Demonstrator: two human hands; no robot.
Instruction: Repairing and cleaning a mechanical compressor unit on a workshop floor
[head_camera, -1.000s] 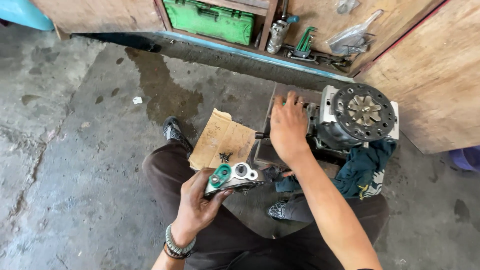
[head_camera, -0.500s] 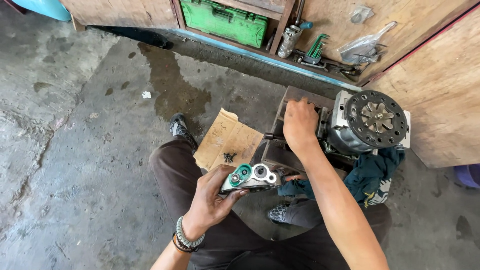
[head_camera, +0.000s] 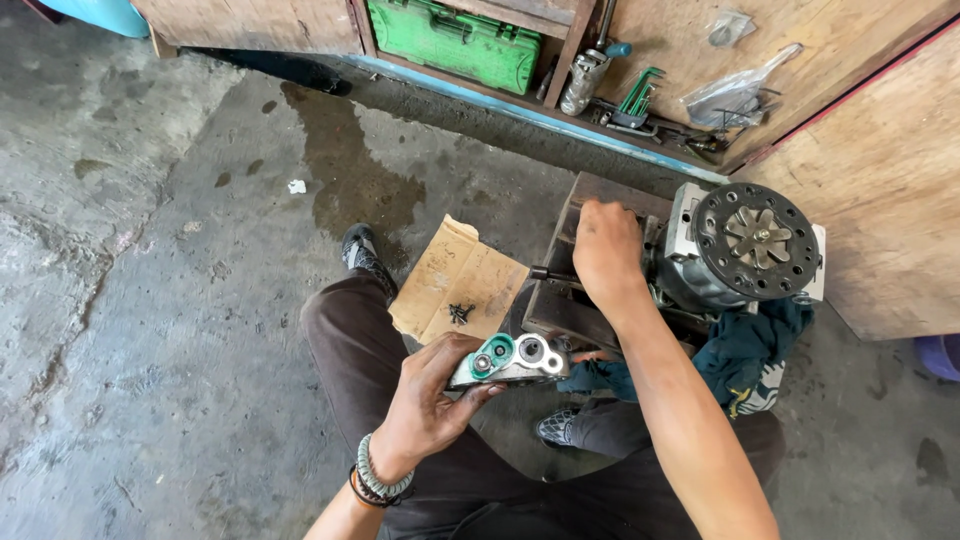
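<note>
The person is wearing dark brown trousers (head_camera: 350, 350), the cloth dull and a little dusty over the knee at the middle left of the frame. Both forearms are showing bare, with no sleeves reaching them. Around the left wrist, a pale grey-green beaded bracelet (head_camera: 382, 478) is sitting beside a thinner dark band. Dark worn shoes (head_camera: 362, 252) are covering the feet.
</note>
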